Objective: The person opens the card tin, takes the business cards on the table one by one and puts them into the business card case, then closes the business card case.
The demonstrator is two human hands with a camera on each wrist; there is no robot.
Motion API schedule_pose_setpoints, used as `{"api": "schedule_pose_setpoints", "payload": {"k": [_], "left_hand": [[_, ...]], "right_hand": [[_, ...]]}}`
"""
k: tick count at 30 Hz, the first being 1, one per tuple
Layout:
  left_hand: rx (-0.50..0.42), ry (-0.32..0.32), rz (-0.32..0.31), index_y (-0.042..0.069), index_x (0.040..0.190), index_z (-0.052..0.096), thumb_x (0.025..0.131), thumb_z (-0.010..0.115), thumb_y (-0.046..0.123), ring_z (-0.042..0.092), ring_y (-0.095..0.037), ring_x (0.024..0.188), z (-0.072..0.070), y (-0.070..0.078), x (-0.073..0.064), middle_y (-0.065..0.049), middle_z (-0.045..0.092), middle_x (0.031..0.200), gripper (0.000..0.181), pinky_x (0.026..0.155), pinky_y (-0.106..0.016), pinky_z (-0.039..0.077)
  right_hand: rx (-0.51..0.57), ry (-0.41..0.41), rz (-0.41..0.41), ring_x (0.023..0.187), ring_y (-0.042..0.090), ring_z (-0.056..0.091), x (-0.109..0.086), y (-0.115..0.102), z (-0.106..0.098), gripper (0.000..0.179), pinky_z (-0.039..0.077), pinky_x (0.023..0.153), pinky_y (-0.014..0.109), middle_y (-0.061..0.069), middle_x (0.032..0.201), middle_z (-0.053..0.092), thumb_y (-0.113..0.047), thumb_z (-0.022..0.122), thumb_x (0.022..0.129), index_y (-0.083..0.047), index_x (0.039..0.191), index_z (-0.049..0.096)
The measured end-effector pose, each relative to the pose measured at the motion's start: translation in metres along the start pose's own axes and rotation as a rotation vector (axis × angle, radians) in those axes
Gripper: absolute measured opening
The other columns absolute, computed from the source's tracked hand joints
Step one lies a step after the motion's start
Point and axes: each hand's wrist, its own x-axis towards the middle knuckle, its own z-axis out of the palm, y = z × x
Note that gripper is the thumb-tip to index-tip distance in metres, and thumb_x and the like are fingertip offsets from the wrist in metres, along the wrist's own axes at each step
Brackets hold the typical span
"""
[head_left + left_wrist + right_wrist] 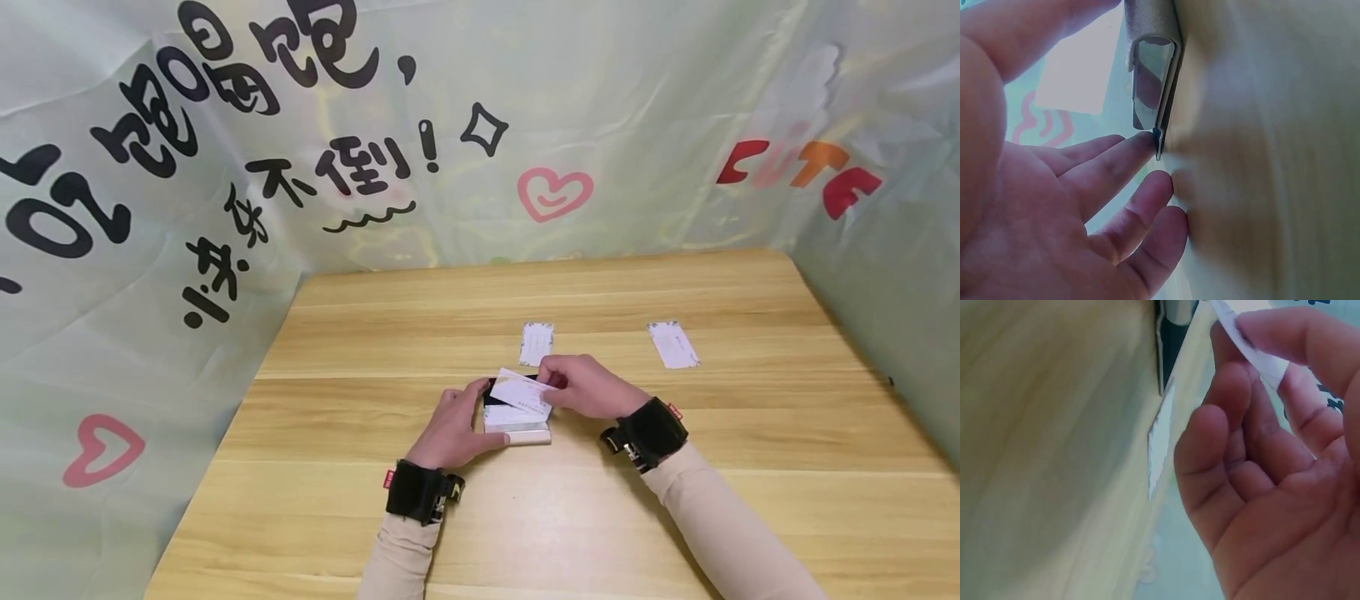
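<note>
A small card case lies on the table with its dark-lined lid laid back and white cards inside. My left hand holds it from the left, thumb at the front edge and fingers at the back. In the left wrist view, the case shows its shiny end, with fingertips right at the lid. My right hand pinches a white printed card between thumb and fingers, tilted over the case. The right wrist view shows this card slightly bent in the pinch.
One white card with a leafy border lies just behind the case. Another such card lies farther right on the wooden table. Printed cloth walls stand around the table's back and sides.
</note>
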Motion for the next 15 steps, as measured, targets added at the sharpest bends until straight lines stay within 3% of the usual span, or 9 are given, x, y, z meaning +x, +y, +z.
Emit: {"api": "schedule_pose_setpoints", "payload": {"k": [9,15], "left_hand": [[-0.009,-0.005,-0.028,0.021,0.151,0.028,0.074,0.074,0.055,0.036,-0.018,0.116,0.0013,0.0009,0.0001,-0.005,0.045,0.136,0.096,0.091,-0.039,0.039],[-0.007,-0.008,-0.022,0.024,0.151,0.028,0.075,0.074,0.055,0.037,-0.018,0.115,0.0012,0.001,0.0004,-0.004,0.045,0.135,0.094,0.089,-0.039,0.04]], "right_hand": [[-0.031,-0.05,0.007,0.074,0.013,0.052,0.0037,-0.0034,0.0077,0.008,0.044,0.065,0.03,-0.007,0.079,0.056,-0.013,0.064,0.088,-0.018,0.094,0.063],[-0.081,-0.033,0.015,0.071,0.012,0.051,0.0031,-0.0063,0.0055,0.019,0.043,0.063,0.031,-0.007,0.086,0.062,-0.012,0.062,0.089,-0.016,0.105,0.071]]}}
